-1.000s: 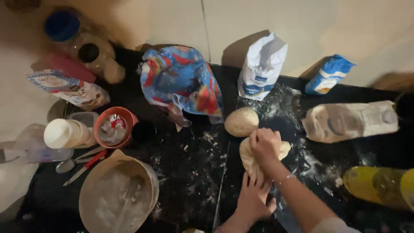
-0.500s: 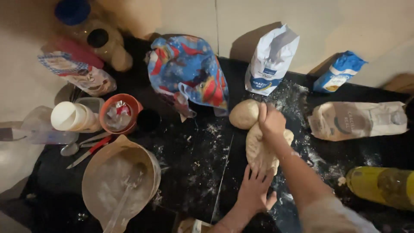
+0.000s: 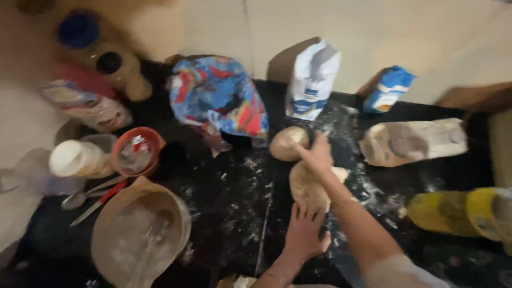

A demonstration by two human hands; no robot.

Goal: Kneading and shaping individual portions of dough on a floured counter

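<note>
While the left hand (image 3: 305, 234) lies flat, fingers spread, pinning the near end of the dough (image 3: 309, 184), the right hand (image 3: 318, 154) grips its far end, stretching it across the floured black counter (image 3: 229, 213).

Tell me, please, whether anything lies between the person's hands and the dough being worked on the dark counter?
Nothing visible does. The left hand rests on the near end of the dough and the right hand on its far end; a second dough ball sits just beyond.

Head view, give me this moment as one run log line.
left hand: flat on near end of dough | right hand: pressing its far end | dough ball: beside | counter: black, floured | flour bag: upright behind
</note>
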